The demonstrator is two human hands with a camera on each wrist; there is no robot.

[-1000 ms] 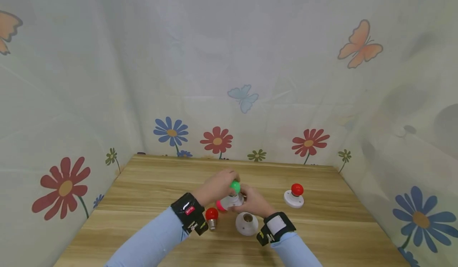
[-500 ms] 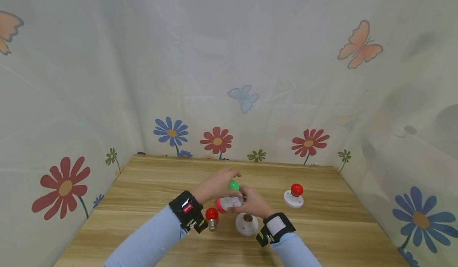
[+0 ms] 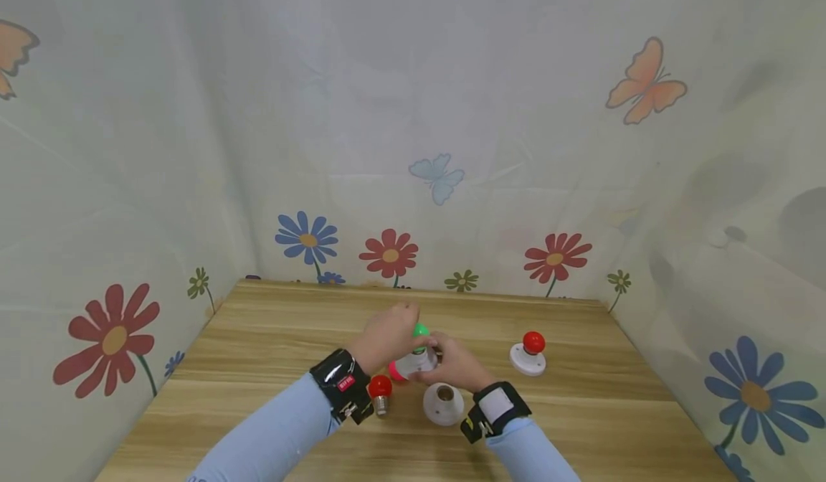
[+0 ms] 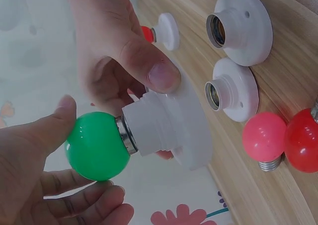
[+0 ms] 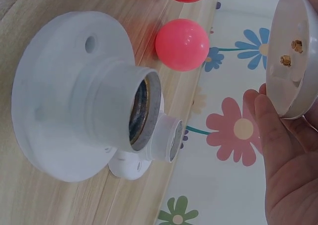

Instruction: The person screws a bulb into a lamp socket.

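Observation:
A green light bulb [image 4: 94, 148] has its metal base in the mouth of a white lamp socket [image 4: 191, 130]. My left hand [image 3: 388, 337] grips the bulb, thumb on one side and fingertips on the other. My right hand [image 3: 461, 364] holds the socket by its round base, thumb on the near face. In the right wrist view the socket's underside shows brass screws [image 5: 285, 60]. Both things are held up over the table, and part of the socket is hidden behind the fingers.
Two bare white sockets, a larger one [image 4: 248, 26] and another [image 4: 236, 88], stand on the wooden table [image 3: 290, 324]. Beside them lie a pink bulb [image 4: 263, 135] and a red bulb [image 3: 380, 387]. At the right, another red bulb [image 3: 533, 341] sits in a socket [image 3: 528, 361].
My left hand's fingers loosened from the green bulb half a second ago and have closed around it again, the hand turning slightly. The right hand keeps the socket in about the same place.

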